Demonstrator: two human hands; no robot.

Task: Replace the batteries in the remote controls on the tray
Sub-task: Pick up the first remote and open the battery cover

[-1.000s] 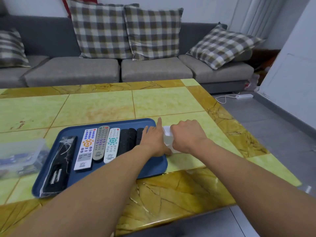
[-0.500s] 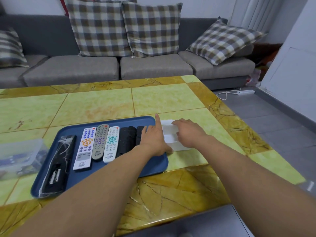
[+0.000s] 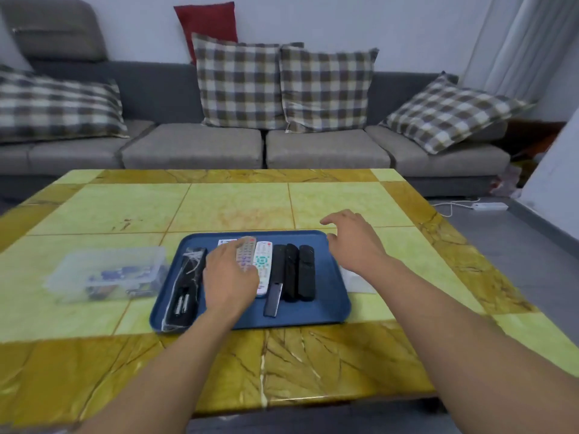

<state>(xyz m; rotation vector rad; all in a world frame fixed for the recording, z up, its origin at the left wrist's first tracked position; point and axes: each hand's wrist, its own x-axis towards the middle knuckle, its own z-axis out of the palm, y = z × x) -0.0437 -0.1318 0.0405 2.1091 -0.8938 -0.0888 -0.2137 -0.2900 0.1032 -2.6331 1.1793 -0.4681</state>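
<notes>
Remotes (image 3: 262,268) on tray (image 3: 326,311) (blue)

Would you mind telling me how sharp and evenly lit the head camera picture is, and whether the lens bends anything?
Head view: soft, even indoor light with faint shadows; the whole frame is slightly blurred, so buttons on the remotes in the blue tray are unreadable; the clear plastic box is hazy; wide-angle distortion bows the table edges and stretches the forearms; the left hand shows slight motion smear.
</notes>
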